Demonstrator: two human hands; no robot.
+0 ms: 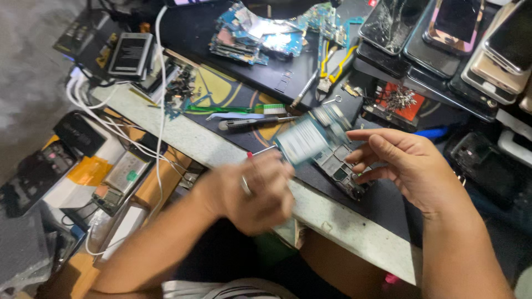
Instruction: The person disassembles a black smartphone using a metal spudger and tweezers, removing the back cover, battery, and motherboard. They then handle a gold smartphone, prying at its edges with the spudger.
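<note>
Left hand [256, 191], blurred, closed in a loose fist around a thin red-tipped tool [260, 151] whose metal shaft pokes out toward the opened phone [327, 152]; ring on one finger. Right hand [402, 160] with fingers spread and curled, fingertips touching the right edge of the opened phone, steadying it rather than clamping it. Opened phone lying tilted on the dark work mat [382, 205], near the front edge of the pale bench top [188, 138], between the two hands; a pale blue-grey rectangular part on its upper half (battery or shield, too blurred to tell), bare dark circuitry below.

Just behind the phone: a grey-handled screwdriver [249, 123] and a green-handled brush [238, 108] lying flat. Farther back, a heap of blue circuit boards [260, 33] and yellow-handled pliers [338, 63]. At upper right, a row of phones [460, 33], one with cracked glass. At upper left, a black battery [130, 53], with white cables [111, 124] trailing over the bench edge. Left of the bench, lower down, a clutter of phone parts and small boxes [105, 177].
</note>
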